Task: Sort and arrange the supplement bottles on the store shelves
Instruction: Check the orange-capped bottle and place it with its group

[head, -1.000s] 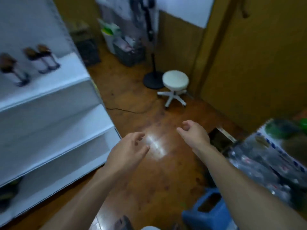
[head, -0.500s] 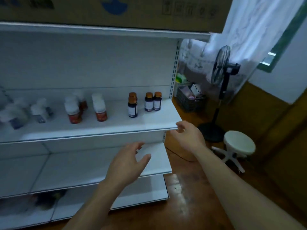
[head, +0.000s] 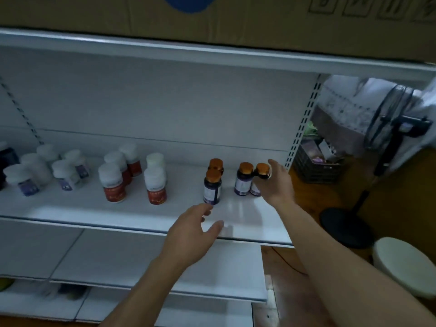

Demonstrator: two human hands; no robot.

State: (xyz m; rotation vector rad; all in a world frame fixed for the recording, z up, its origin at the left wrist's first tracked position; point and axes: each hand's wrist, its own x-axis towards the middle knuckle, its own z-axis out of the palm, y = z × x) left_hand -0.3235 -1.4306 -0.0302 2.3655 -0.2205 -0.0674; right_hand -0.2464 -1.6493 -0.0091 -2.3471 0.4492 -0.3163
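Both hands have risen from the shelf's front edge half a second ago and now reach over the white metal store shelf [head: 70, 208], and the view sits closer to it.

The left hand [head: 193, 230] is open, fingers relaxed and spread, holding nothing, just in front of the nearest dark supplement bottle with an orange cap [head: 212, 187]. A second such bottle stands right behind it, and two more stand side by side to the right. The right hand [head: 276, 185] curves against the rightmost orange-capped bottle [head: 262, 169], touching it; whether it grips cannot be told.

Further left on the same shelf stand white-capped bottles with red labels [head: 113, 185], then blurred white bottles with purple labels [head: 66, 175].

A brown cardboard box [head: 236, 20] rests on the shelf above. A bare white lower shelf [head: 118, 256] sits below.

To the right, on the brown wooden floor [head: 389, 197], are a black plastic crate [head: 313, 168] holding packets, a black standing fan [head: 387, 119] and a round white stool [head: 401, 267].
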